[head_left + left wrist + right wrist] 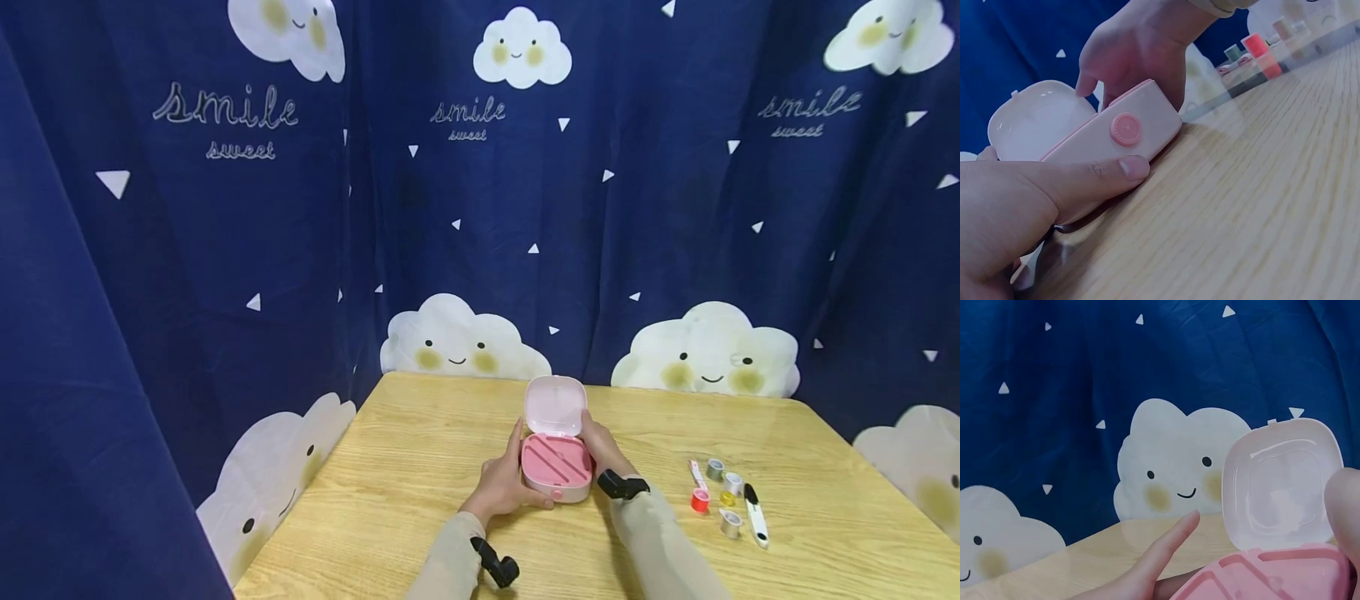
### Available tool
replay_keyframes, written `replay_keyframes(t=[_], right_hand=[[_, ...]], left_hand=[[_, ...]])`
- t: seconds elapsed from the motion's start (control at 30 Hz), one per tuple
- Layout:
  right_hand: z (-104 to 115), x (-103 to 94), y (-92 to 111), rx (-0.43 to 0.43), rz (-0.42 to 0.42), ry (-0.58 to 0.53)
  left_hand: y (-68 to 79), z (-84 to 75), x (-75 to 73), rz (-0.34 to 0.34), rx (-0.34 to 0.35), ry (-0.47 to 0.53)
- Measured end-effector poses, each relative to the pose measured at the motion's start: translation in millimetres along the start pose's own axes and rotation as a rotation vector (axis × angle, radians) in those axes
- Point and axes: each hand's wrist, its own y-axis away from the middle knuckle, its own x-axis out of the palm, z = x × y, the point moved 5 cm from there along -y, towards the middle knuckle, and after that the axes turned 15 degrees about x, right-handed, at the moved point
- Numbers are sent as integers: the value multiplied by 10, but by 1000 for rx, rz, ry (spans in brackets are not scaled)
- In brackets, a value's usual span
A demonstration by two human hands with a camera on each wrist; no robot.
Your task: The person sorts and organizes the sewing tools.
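Note:
A small pink box [557, 462] with a rounded shape stands on the table, its pale lid [555, 406] raised at the back. Diagonal slots run across the pink insert [1279, 575], and a round pink button [1126, 129] sits on the front wall. My left hand [501, 479] holds the box's left side, thumb along the front below the button. On the other side, my right hand [602, 446] grips the right edge close to the hinge, with a digit beside the lid. Some of its fingers are hidden behind the box.
To the right lie several small spools, among them a red one [700, 501], a grey one [715, 469] and a silver one [731, 523]. Near them are a pink-and-white strip [697, 473] and a white tool with a black end [757, 517]. A blue curtain [480, 208] hangs behind the wooden table [420, 467].

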Motion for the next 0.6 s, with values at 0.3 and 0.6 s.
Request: replay_keyframes(t=[0.3,0.6], right_hand=[[74,-99,118,-48,-73,131],[294,-136,400,-273,-334,670]], left_hand=[[-12,8,13,-12,-5,18],[-7,-3,0,-8,-23,10]])
